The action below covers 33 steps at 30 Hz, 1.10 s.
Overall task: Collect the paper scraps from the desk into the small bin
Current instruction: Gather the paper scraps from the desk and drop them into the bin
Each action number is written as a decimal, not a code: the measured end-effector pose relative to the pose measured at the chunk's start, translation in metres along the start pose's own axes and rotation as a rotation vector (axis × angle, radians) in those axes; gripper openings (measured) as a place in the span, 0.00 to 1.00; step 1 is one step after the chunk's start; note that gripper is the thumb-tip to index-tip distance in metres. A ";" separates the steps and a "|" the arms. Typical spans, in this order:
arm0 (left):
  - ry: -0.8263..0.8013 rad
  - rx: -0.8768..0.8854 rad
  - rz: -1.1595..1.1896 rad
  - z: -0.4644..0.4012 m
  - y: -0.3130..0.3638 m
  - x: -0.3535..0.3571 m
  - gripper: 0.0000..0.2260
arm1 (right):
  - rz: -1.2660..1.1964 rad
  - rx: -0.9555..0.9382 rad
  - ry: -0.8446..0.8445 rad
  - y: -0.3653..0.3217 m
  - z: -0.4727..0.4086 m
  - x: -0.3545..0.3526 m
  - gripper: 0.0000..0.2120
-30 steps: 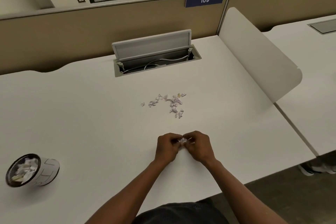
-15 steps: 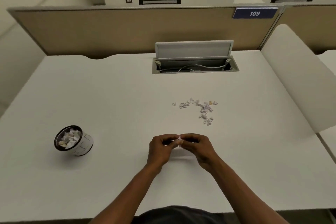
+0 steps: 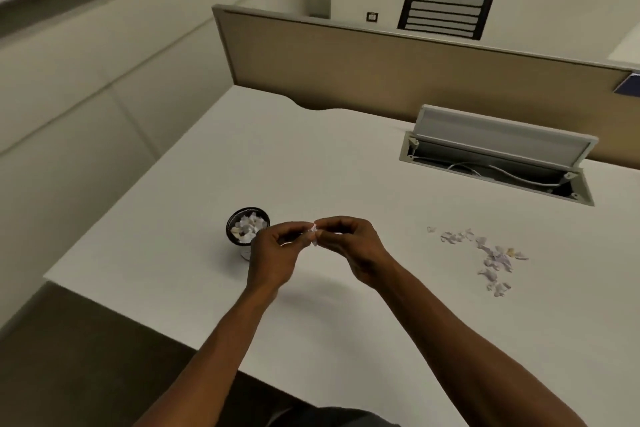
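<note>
My left hand (image 3: 273, 253) is hiding the lower side of the small bin (image 3: 246, 226). The picture's right edge is cutting off the blue sign (image 3: 628, 85).

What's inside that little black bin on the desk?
The small bin holds a heap of pale paper scraps, filling it close to the rim. What lies beneath that top layer is covered. The left hand hides the bin's lower right side.

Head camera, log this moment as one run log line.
left hand: pinching held scraps | right hand: same | small bin: part-filled | loose scraps: on desk
</note>
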<state>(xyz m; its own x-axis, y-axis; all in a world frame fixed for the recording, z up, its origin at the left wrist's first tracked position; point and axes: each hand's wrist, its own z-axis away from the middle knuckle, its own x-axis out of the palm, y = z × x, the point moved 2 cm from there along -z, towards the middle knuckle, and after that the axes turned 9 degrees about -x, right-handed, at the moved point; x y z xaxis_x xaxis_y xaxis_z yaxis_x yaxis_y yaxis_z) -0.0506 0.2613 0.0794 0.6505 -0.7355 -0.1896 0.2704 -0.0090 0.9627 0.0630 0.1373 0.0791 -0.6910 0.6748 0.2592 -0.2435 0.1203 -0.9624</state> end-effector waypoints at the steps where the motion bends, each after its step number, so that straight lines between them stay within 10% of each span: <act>1: 0.039 0.011 -0.009 -0.005 0.001 -0.012 0.05 | 0.010 -0.004 -0.027 -0.002 -0.010 0.012 0.07; 23: 0.304 0.311 -0.412 -0.043 -0.043 -0.109 0.14 | 1.005 -0.403 -0.203 0.020 -0.074 0.099 0.17; 33: -0.012 0.434 -1.040 -0.035 -0.066 -0.107 0.35 | 1.659 -0.502 -0.784 0.054 -0.066 0.087 0.44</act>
<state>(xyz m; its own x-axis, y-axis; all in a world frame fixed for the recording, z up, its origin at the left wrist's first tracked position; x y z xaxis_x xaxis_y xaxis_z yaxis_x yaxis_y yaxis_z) -0.1133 0.3642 0.0290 0.2457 -0.2392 -0.9394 0.4060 -0.8546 0.3238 0.0346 0.2511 0.0440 -0.1327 -0.1024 -0.9858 0.9886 0.0572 -0.1391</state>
